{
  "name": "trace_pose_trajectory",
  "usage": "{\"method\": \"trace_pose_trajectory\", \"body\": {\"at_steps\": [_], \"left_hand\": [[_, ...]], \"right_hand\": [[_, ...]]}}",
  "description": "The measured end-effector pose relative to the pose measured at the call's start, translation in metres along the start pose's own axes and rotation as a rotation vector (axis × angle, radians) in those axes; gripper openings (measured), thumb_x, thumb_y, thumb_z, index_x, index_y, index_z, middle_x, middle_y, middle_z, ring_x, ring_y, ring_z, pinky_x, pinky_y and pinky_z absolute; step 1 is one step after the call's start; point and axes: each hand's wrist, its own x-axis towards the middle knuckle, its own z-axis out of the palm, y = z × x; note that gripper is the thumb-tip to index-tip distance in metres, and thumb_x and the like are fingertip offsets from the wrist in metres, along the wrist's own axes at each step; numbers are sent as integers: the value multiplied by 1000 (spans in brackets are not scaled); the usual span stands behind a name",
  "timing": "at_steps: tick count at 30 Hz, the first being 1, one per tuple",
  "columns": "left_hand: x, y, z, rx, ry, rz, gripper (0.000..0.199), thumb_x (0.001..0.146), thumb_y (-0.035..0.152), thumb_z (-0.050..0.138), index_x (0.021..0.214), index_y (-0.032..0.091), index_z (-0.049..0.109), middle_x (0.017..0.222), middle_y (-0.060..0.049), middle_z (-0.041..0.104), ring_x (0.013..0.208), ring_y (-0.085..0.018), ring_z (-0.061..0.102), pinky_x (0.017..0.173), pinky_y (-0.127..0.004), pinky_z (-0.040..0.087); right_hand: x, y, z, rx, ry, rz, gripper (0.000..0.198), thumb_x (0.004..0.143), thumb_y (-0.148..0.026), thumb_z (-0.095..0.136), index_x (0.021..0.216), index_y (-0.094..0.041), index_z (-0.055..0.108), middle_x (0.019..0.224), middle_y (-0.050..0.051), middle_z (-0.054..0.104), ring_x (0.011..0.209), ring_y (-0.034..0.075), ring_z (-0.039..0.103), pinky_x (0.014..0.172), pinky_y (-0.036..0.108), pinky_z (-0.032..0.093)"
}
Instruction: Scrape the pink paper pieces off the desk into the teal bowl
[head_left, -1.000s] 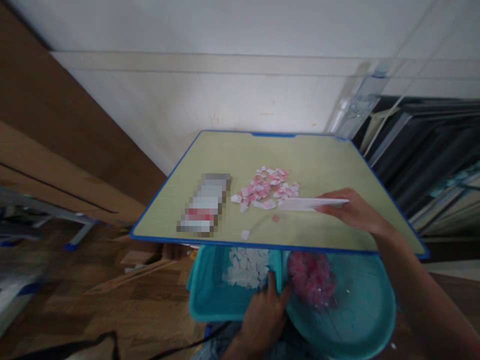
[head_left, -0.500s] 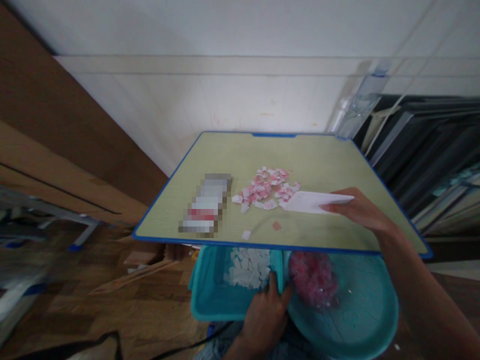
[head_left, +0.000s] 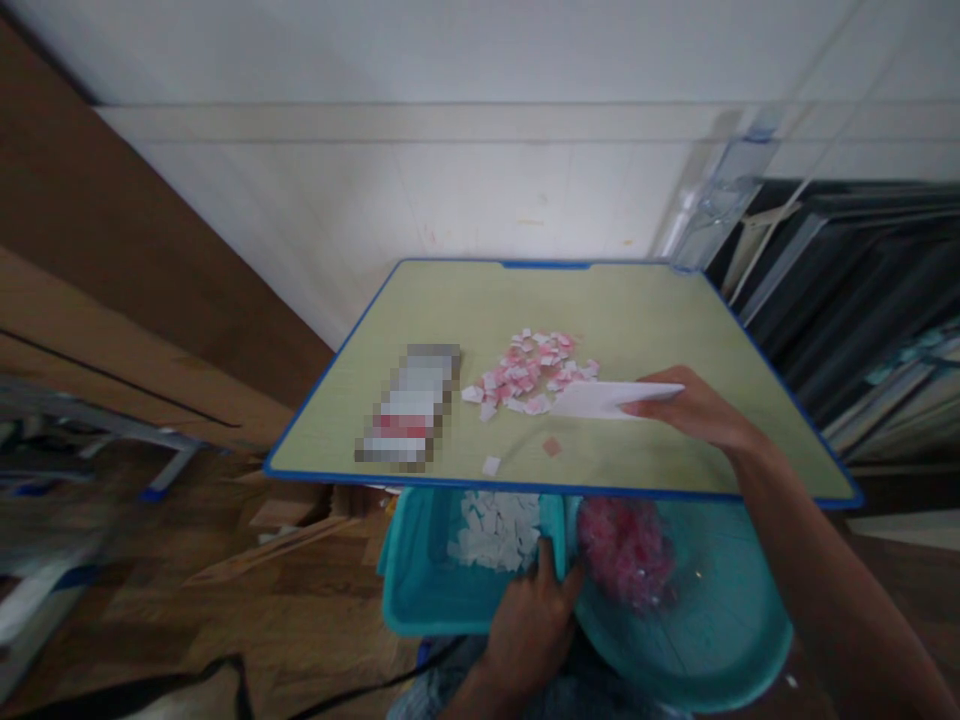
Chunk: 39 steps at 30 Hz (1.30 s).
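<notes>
My right hand (head_left: 694, 405) is closed on a flat white card (head_left: 589, 399), which it holds low over the light-green tabletop (head_left: 420, 310). The card's left end reaches the near right edge of a pile of small pink and white paper pieces (head_left: 517, 376). Two loose pieces, one white (head_left: 491, 465) and one pinkish (head_left: 552, 447), lie nearer the table's front edge. Below the table, my left hand (head_left: 532, 620) grips the right rim of a teal rectangular basin (head_left: 420, 610) that has white scraps (head_left: 495, 530) inside. Some of its fingers are hidden.
A blurred-out phone-like object (head_left: 411, 405) lies left of the pile. A round teal tub (head_left: 739, 650) with a pink bundle (head_left: 626, 550) is under the table's front. A clear bottle (head_left: 720, 200) stands at the back right, beside stacked dark panels (head_left: 862, 270).
My right hand has slid the white card a little left, toward the pile. My left hand keeps its place on the basin rim. The view has shifted slightly.
</notes>
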Motion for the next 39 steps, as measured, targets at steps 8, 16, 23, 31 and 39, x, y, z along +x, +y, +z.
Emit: {"method": "trace_pose_trajectory", "body": {"at_steps": [8,16,23,31,39], "left_hand": [[1,-1,-1,-3,-31,-8,60,80,14,46,135,30,28,135,-21,27,88,-26,60,71,-40,49],[0,0,-2,-8,-30,-24,54,81,14,44,131,30,33,135,-19,27,88,-26,60,72,-39,48],[0,1,-6,0,-36,-24,56,79,13,46,131,30,34,134,-20,29,87,-26,60,71,-39,48],[0,0,-5,5,-45,-21,57,79,15,47,132,30,33,135,-21,28,88,-27,59,72,-39,48],[0,1,-6,12,-55,-32,54,81,17,47,131,31,34,136,-20,27,88,-26,59,72,-39,48]], "right_hand": [[-11,-5,-7,-54,-137,-47,32,70,-42,61,63,-11,66,52,-1,53,48,9,43,44,20,32],[17,-18,15,26,-191,-214,25,72,-38,60,77,-17,73,66,3,69,59,16,60,57,26,47],[23,-16,18,87,-476,-359,25,78,-33,55,91,-19,72,83,7,73,75,17,66,71,29,50],[9,2,-7,118,-559,-338,35,80,-43,52,94,-17,71,100,11,69,95,22,62,89,35,42],[-25,12,-45,126,-548,-219,43,73,-52,56,94,-18,72,99,12,69,96,27,61,95,38,34]]}}
